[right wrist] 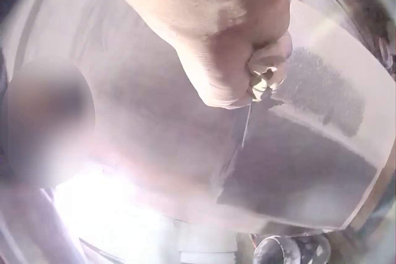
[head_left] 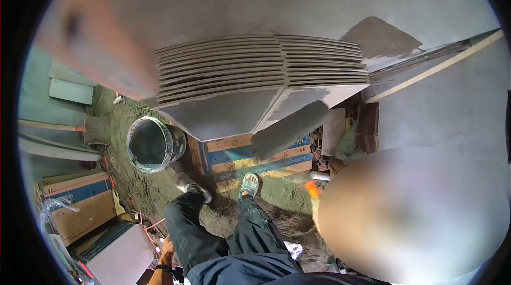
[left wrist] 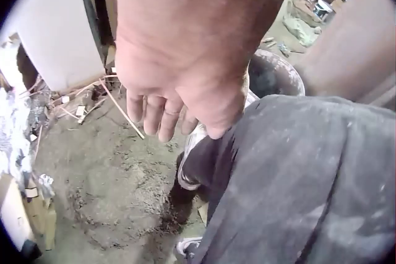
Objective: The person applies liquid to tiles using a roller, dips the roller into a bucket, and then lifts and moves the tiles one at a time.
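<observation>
In the left wrist view my left hand (left wrist: 170, 90) hangs beside the dark trousers (left wrist: 303, 177) with its fingers loose, holding nothing. At the bottom of the head view that hand (head_left: 167, 250) is by the left leg. My right hand (right wrist: 235, 69) has its fingers curled round what looks like a trowel handle (right wrist: 266, 81), mostly hidden by the fist. It stands before a grey, mortar-covered surface (right wrist: 297, 165). A lighter face beside it bears a mortar patch (right wrist: 328, 90). In the head view, parallel ridges (head_left: 218, 66) run across the grey surface.
A mortar-stained bucket (head_left: 149, 144) stands on the dirty floor left of the feet. Flat cardboard (head_left: 290, 165) lies under the grey structure, and cartons (head_left: 85, 216) stand at the left. An orange object (head_left: 312, 189) is at the right. Blurred ovals cover parts of two views.
</observation>
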Demonstrator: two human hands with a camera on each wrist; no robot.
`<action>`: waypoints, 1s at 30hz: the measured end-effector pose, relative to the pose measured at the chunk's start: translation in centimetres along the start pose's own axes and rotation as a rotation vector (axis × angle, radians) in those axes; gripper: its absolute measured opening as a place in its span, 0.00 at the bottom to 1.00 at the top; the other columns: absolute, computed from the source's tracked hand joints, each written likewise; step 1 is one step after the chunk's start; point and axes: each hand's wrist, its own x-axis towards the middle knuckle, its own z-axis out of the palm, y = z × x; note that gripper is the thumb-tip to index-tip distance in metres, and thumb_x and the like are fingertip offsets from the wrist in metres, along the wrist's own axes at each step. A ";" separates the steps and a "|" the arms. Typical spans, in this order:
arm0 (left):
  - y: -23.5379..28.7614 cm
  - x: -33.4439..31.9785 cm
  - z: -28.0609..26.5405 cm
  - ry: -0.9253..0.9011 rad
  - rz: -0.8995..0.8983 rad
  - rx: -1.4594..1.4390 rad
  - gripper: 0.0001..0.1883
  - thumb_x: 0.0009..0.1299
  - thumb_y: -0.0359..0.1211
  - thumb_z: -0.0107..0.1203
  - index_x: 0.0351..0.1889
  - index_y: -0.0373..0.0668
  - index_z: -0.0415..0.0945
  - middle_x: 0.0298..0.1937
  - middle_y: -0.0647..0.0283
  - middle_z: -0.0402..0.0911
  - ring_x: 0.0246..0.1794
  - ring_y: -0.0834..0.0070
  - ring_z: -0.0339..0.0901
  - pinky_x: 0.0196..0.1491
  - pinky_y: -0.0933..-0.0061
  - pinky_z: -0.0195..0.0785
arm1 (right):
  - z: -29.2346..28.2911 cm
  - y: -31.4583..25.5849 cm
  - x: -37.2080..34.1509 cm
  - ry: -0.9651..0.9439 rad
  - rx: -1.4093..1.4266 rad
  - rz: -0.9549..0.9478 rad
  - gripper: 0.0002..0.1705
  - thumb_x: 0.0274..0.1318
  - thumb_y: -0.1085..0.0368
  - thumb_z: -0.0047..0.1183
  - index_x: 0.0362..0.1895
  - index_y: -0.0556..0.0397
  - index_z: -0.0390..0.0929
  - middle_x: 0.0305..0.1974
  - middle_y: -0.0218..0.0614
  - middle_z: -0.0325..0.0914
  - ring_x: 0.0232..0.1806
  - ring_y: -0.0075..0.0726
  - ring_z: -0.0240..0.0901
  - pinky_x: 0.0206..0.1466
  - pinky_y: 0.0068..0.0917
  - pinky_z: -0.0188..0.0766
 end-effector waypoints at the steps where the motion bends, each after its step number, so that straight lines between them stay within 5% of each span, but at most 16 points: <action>1: 0.4 1.0 0.7 0.015 -0.115 -0.197 0.13 0.69 0.28 0.53 0.50 0.33 0.76 0.49 0.59 0.81 0.45 0.64 0.78 0.51 0.67 0.71 | 0.1 1.2 0.6 0.053 0.009 0.050 0.23 0.54 0.66 0.57 0.55 0.57 0.74 0.39 0.53 0.82 0.41 0.57 0.81 0.42 0.42 0.77; 2: 0.6 1.6 1.3 0.032 -0.234 -0.396 0.14 0.69 0.28 0.53 0.51 0.32 0.75 0.49 0.60 0.82 0.44 0.67 0.78 0.51 0.69 0.71 | 0.2 2.7 1.3 0.039 -0.057 0.094 0.23 0.54 0.67 0.57 0.56 0.55 0.74 0.41 0.52 0.81 0.39 0.55 0.82 0.39 0.39 0.79; 3: 2.6 1.9 3.1 0.061 -0.130 -0.085 0.14 0.71 0.33 0.53 0.50 0.32 0.76 0.44 0.59 0.82 0.43 0.72 0.77 0.48 0.72 0.70 | 0.9 4.2 2.1 0.102 -0.018 0.099 0.23 0.54 0.67 0.56 0.56 0.56 0.74 0.40 0.51 0.82 0.38 0.54 0.82 0.38 0.38 0.78; 6: 5.9 3.1 4.9 0.035 -0.229 0.244 0.18 0.72 0.39 0.53 0.48 0.32 0.76 0.40 0.61 0.82 0.41 0.74 0.77 0.47 0.74 0.70 | 3.5 7.9 4.2 0.210 0.071 0.144 0.22 0.55 0.68 0.54 0.56 0.57 0.74 0.36 0.49 0.82 0.35 0.49 0.82 0.37 0.34 0.77; 13: 6.3 6.4 6.0 -0.104 -0.194 0.396 0.20 0.69 0.45 0.54 0.46 0.37 0.79 0.38 0.58 0.84 0.41 0.71 0.80 0.46 0.70 0.72 | 6.3 10.3 8.1 0.242 0.254 0.302 0.22 0.57 0.69 0.51 0.57 0.61 0.72 0.31 0.45 0.80 0.31 0.37 0.82 0.34 0.30 0.75; 19: 8.5 8.6 6.1 -0.136 -0.242 0.412 0.20 0.68 0.44 0.52 0.46 0.37 0.80 0.40 0.55 0.85 0.46 0.67 0.82 0.49 0.69 0.72 | 7.4 11.5 8.5 0.242 0.206 0.323 0.23 0.57 0.69 0.51 0.58 0.61 0.72 0.34 0.46 0.82 0.33 0.37 0.82 0.36 0.30 0.76; 22: 13.7 8.6 8.2 -0.126 -0.265 0.449 0.21 0.67 0.45 0.53 0.47 0.38 0.80 0.41 0.54 0.85 0.47 0.67 0.82 0.51 0.69 0.71 | 7.7 12.2 8.6 0.183 0.203 0.356 0.24 0.57 0.69 0.52 0.58 0.61 0.71 0.35 0.47 0.82 0.35 0.40 0.83 0.38 0.30 0.76; 30: 13.3 10.3 9.3 -0.186 -0.256 0.588 0.23 0.67 0.47 0.51 0.47 0.38 0.80 0.44 0.50 0.84 0.51 0.58 0.81 0.53 0.64 0.71 | 9.7 14.6 9.2 0.102 0.148 0.385 0.25 0.56 0.66 0.52 0.59 0.55 0.71 0.35 0.48 0.81 0.31 0.45 0.81 0.35 0.33 0.75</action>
